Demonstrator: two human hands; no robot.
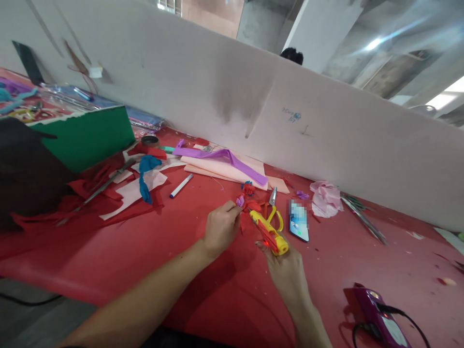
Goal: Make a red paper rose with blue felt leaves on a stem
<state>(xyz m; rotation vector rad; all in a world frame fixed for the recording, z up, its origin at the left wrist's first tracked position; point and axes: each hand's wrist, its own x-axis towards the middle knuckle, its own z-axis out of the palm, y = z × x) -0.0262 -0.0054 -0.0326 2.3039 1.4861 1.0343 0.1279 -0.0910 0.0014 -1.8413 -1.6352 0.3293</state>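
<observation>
My left hand is closed in a pinch on a small purple paper flower piece above the red table. My right hand grips a yellow and red glue gun, its nozzle pointing toward the pinched piece. A small red and blue paper flower lies just beyond the left fingers. Yellow-handled scissors rest right behind the glue gun.
A phone lies right of the scissors, with crumpled pink paper beyond. Purple and peach paper strips, a white marker, blue crepe and red scraps lie left. A green sheet stands far left. A purple device with cable sits near right.
</observation>
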